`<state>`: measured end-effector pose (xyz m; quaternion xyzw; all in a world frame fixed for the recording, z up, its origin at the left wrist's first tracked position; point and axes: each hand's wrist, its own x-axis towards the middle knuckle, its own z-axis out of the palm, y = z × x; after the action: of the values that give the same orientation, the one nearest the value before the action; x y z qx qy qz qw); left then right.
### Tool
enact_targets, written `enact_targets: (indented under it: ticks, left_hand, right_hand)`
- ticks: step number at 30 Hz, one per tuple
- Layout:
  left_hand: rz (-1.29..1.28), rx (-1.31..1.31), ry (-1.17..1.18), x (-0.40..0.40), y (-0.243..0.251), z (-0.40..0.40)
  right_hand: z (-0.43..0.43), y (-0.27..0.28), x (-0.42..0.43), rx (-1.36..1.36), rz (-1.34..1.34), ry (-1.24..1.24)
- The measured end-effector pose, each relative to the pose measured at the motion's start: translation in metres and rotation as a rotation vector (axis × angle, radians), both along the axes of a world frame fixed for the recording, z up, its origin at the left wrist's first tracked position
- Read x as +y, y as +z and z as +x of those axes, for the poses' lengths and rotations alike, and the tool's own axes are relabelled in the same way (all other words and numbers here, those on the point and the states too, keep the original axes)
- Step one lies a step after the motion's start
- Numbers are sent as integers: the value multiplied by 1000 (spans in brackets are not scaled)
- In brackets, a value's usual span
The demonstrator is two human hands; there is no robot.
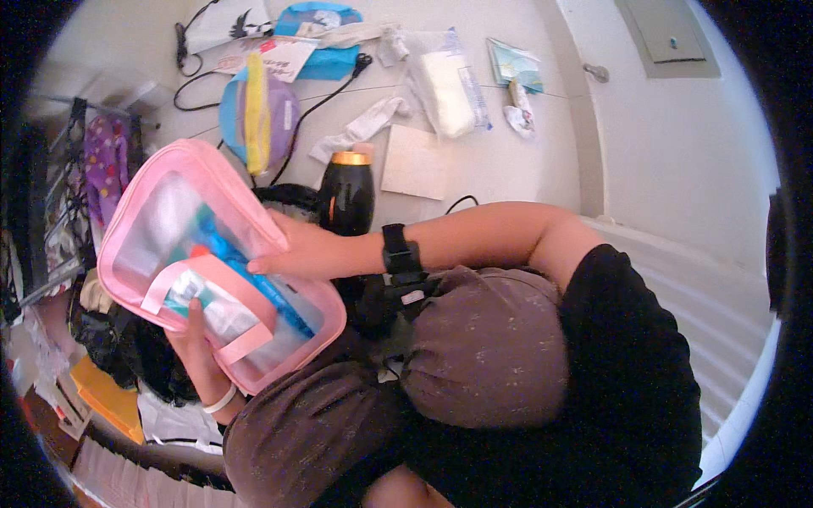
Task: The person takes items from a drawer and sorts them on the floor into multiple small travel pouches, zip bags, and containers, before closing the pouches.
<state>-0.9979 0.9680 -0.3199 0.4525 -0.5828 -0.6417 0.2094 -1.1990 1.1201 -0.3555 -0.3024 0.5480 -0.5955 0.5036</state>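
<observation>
A pink-edged, see-through zip pouch [184, 155] is held tilted above my lap, between both hands. Blue and green packaged items [219, 244] show blurred through its clear panel. My right hand [302, 247], with a black band on the wrist, grips the pouch's right side, its thumb on the panel. From below, my left hand [194, 346] holds the lower left edge, fingers by the pink handle strap [244, 343]; a white band circles that wrist. A black bottle with a gold cap [347, 193] stands just beyond my right hand.
On the tiled floor lie a blue, yellow and purple pouch [257, 114], a black cable [311, 108], a clear plastic pack [448, 92], a beige square board [416, 162] and a teal packet [516, 63]. Black fabric [127, 343] and an orange envelope [108, 397] are at left.
</observation>
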Motion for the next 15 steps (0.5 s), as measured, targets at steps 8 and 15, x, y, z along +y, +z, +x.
enact_targets:
  ticks: [8,15]
  left_hand:
    - [144,45,87,15,6,-11]
    - [522,260,17,6,-34,52]
  right_hand:
    - [-16,0,5,-77,19,65]
    - [-43,22,0,89,-140,66]
